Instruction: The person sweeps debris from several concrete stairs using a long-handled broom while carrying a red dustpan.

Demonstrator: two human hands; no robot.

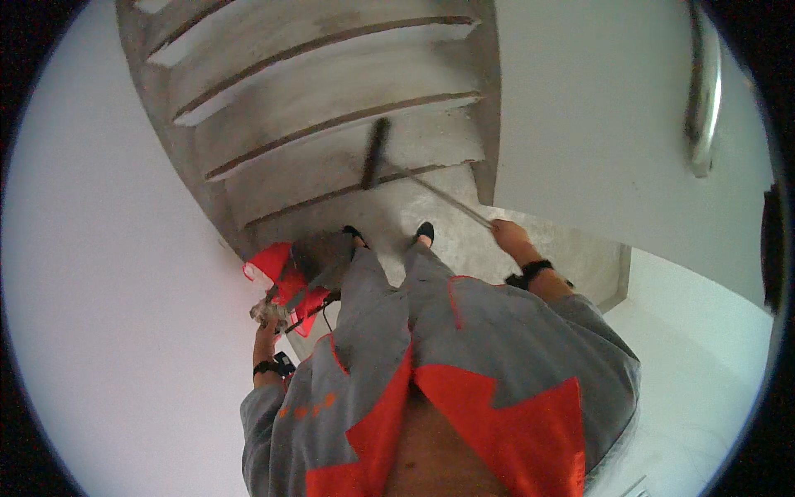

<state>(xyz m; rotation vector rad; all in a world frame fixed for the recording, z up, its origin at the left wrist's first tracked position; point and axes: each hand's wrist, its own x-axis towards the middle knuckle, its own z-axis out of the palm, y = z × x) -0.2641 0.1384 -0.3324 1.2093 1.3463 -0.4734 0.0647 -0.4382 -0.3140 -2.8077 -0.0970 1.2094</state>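
My right hand (512, 239) grips the thin handle of a long-handled tool (447, 200), perhaps a broom. The tool's dark, narrow head (375, 154) is motion-blurred and appears over the lowest stair tread. Low at the left wall, my left hand (267, 328) is closed on a greyish crumpled bundle (268, 310), perhaps a rag or bag top. Just beyond it hang bright red sheet-like material (298, 292) and a dark grey flat piece (323, 256), partly behind my left leg. Whether these belong to one bag or a dustpan, I cannot tell.
Concrete stairs (329, 81) rise ahead, curving along the white wall (124, 248) at the left. A pale door (590, 105) with a metal pull handle (707, 105) stands at the right. Both my dark shoes (425, 232) are on the grey floor (459, 248) below the first step.
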